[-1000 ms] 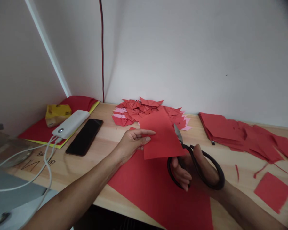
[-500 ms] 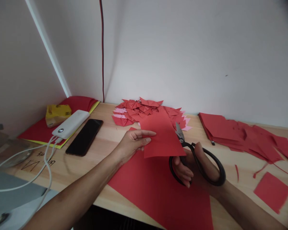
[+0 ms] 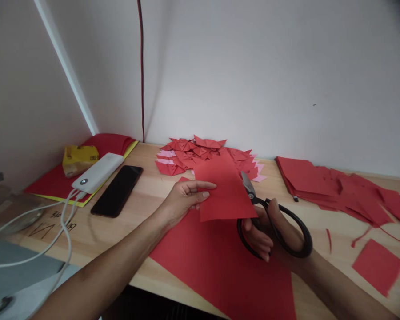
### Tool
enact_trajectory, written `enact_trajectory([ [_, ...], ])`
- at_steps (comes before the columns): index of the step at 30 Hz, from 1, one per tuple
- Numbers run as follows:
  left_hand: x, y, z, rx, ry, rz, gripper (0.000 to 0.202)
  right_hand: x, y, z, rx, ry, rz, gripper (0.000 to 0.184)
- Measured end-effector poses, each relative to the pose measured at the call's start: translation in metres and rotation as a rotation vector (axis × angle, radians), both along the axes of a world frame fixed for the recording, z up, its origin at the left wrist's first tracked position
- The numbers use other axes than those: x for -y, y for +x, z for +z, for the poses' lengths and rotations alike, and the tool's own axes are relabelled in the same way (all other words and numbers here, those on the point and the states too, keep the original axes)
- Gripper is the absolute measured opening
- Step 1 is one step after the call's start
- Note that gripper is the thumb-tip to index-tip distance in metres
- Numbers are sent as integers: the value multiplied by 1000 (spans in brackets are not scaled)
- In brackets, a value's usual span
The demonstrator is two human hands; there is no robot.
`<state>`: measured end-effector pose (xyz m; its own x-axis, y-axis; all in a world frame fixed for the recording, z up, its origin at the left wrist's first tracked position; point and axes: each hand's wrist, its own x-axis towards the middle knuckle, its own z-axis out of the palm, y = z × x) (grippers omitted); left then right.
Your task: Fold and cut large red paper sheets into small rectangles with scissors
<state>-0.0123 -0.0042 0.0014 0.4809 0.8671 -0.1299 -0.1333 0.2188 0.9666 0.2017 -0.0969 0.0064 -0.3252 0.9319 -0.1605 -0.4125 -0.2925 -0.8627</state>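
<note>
My left hand (image 3: pixel 183 198) pinches the left edge of a red paper sheet (image 3: pixel 225 189), holding it raised over the desk. My right hand (image 3: pixel 270 231) grips large black-handled scissors (image 3: pixel 273 222), fingers through the loops. The steel blades (image 3: pixel 247 186) sit against the right edge of the held sheet. A larger red sheet (image 3: pixel 220 266) lies flat on the wooden desk under both hands.
Folded red paper pieces (image 3: pixel 203 153) are heaped at the back by the wall. A stack of red sheets (image 3: pixel 333 186) and a cut square (image 3: pixel 378 266) lie right. A black phone (image 3: pixel 117 190), white power bank (image 3: pixel 93 172) with cables and a yellow packet (image 3: pixel 80 158) sit left.
The scissors have shifted slightly right and forward along the sheet's right edge. My left hand and the held paper have stayed nearly still.
</note>
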Motion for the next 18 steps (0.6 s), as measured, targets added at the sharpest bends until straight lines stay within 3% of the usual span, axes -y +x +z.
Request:
enact_trajectory([
  [18,1,0,2,-36,31,-8,25,-4,1,-9,161,27,-51,65],
])
